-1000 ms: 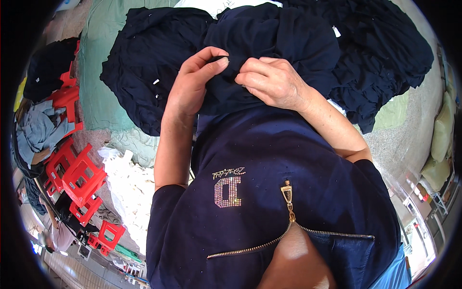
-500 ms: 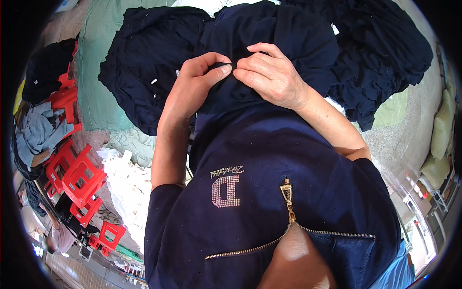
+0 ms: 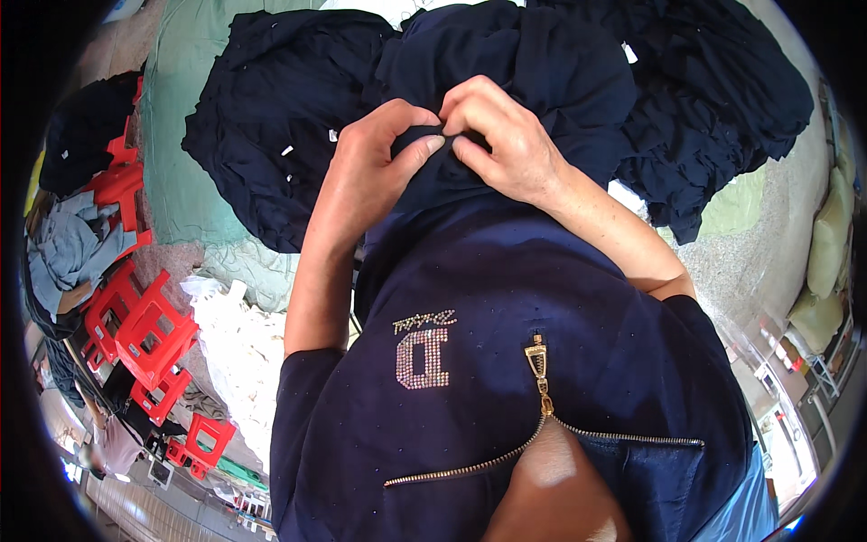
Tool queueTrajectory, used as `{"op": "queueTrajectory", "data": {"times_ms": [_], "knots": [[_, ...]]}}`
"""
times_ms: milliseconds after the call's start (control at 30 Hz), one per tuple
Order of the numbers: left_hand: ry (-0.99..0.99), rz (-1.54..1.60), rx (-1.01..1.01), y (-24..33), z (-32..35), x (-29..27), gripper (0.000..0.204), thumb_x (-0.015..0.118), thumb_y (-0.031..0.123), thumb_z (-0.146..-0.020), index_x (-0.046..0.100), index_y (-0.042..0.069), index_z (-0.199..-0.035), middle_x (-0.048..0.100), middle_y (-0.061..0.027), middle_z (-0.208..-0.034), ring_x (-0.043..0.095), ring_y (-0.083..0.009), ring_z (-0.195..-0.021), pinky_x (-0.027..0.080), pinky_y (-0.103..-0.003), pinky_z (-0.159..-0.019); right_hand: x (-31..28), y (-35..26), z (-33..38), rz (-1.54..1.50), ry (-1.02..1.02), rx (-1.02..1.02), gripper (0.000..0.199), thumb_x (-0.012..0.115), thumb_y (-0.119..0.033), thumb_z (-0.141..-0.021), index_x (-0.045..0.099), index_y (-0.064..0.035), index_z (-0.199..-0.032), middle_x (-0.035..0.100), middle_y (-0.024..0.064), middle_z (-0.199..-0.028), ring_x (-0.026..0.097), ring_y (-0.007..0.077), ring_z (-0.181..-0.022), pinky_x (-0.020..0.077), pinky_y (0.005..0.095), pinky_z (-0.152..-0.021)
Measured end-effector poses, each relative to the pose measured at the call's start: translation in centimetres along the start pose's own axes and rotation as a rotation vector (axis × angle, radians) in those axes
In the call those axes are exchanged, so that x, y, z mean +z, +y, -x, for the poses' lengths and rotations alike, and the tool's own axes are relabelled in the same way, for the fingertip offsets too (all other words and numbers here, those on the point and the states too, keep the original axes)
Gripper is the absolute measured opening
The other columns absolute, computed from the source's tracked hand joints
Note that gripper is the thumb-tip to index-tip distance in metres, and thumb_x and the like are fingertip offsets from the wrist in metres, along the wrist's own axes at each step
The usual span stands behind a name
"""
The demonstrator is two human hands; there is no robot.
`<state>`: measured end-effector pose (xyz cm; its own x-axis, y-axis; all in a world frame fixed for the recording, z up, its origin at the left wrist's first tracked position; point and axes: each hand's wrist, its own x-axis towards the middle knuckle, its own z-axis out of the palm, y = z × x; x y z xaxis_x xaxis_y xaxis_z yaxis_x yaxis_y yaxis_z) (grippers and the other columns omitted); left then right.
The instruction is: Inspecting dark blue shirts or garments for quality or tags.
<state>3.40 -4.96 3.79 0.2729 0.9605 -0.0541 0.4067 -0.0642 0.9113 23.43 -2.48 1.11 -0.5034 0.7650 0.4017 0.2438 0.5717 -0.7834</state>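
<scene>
Soft matt cloth, with glints of metal and smooth plastic around it.
The navy cloth looks thin, matt and finely wrinkled; the dark garment heaps beside it are the same dull, crumpled fabric, dotted with small white tags that look like paper or smooth tape. The person's top is smooth cloth with a faint sheen, its zip and zip pull shiny gold-toned metal, its chest motif made of glittering, faceted-looking studs. The green sheet is matt, creased fabric. The red stools are smooth plastic with a slight gloss; the floor looks hard and speckled.
</scene>
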Motion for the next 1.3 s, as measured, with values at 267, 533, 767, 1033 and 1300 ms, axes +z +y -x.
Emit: {"op": "queueTrajectory", "data": {"times_ms": [267,533,767,1033,1300], "knots": [[0.084,-0.212,0.096,0.5,0.6,1.1,0.016,0.071,0.0,-0.086,0.066,-0.001,-0.101,0.066,-0.0123,-0.093,0.068,-0.0282,-0.087,0.052,-0.034,-0.079,0.4,-0.1,0.3,-0.138,-0.028,0.37,0.015,0.066,0.003,-0.077,0.058,-0.002,-0.088,0.059,0.0062,-0.077,0.058,0.0164,-0.065,0.0481,0.0303,-0.06],[0.062,-0.169,0.052,-0.1,0.6,1.5,0.018,0.071,-0.001,-0.085,0.065,0.0,-0.102,0.067,-0.0126,-0.095,0.068,-0.0303,-0.089,0.052,-0.034,-0.079,0.2,0.2,0.6,-0.107,-0.027,0.347,0.016,0.066,0.005,-0.075,0.056,-0.0026,-0.085,0.058,0.002,-0.08,0.055,0.0108,-0.067,0.0462,0.0254,-0.062],[0.252,-0.442,0.323,-1.2,0.6,3.0,0.026,0.068,-0.007,-0.081,0.063,0.001,-0.105,0.064,-0.0141,-0.094,0.064,-0.0331,-0.09,0.052,-0.039,-0.08,1.0,0.3,0.7,-0.062,0.125,0.182,0.018,0.065,0.009,-0.072,0.055,-0.0018,-0.083,0.06,0.0046,-0.083,0.057,0.0124,-0.066,0.0482,0.0258,-0.059],[0.447,-0.527,0.552,-0.7,-0.2,3.6,0.029,0.072,-0.004,-0.072,0.064,0.006,-0.098,0.065,-0.0069,-0.082,0.064,-0.0264,-0.074,0.046,-0.037,-0.07,0.3,-0.1,-0.1,0.105,0.221,-0.008,0.018,0.065,0.004,-0.073,0.061,-0.0032,-0.088,0.059,0.0077,-0.08,0.062,0.0229,-0.063,0.0511,0.0326,-0.055],[0.48,-0.052,0.049,-4.6,-0.8,-1.0,0.025,0.068,0.013,-0.093,0.063,0.001,-0.115,0.067,-0.0094,-0.102,0.065,-0.0187,-0.091,0.05,-0.031,-0.086,-17.0,4.1,-0.8,0.057,0.411,0.456,0.032,0.061,0.004,-0.089,0.073,-0.008,-0.116,0.064,-0.007,-0.092,0.047,-0.0003,-0.067,0.0374,0.0157,-0.059]]}}
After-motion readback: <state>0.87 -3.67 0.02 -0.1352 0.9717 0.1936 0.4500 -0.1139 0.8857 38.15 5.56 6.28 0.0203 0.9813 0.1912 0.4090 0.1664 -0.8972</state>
